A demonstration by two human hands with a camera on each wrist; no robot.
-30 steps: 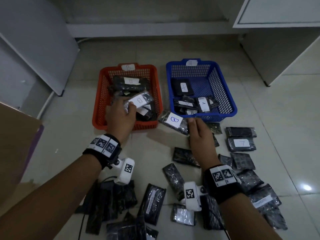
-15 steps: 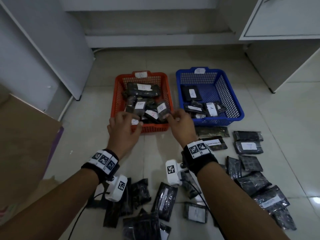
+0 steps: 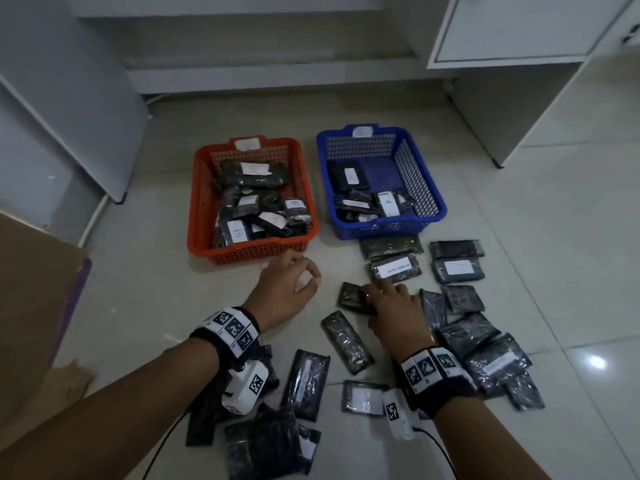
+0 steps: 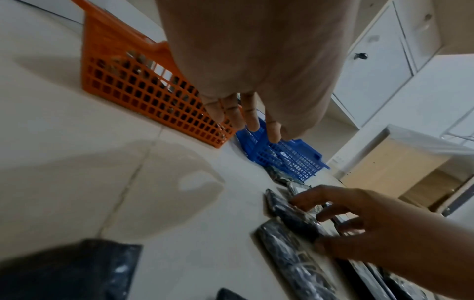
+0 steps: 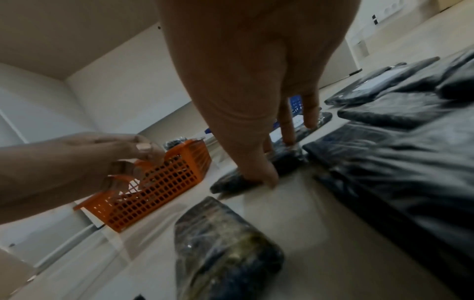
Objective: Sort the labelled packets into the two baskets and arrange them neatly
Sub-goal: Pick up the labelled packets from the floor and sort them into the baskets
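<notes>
Right hand [image 3: 398,311] is reaching down with fingers spread, thumb and fingertips pinching a small dark packet [image 3: 355,297] lying on the floor below the blue basket [image 3: 426,188], while left hand [image 3: 287,289] is hovering loosely curled and holding nothing by the orange basket [image 3: 201,202]

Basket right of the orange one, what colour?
Blue basket; clearest in the head view.

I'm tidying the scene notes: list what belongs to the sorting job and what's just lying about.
Job:
- orange basket
- blue basket
- loose packets on the floor
- packet under the right hand

Lying about:
- cardboard sheet
- white cabinet
</notes>
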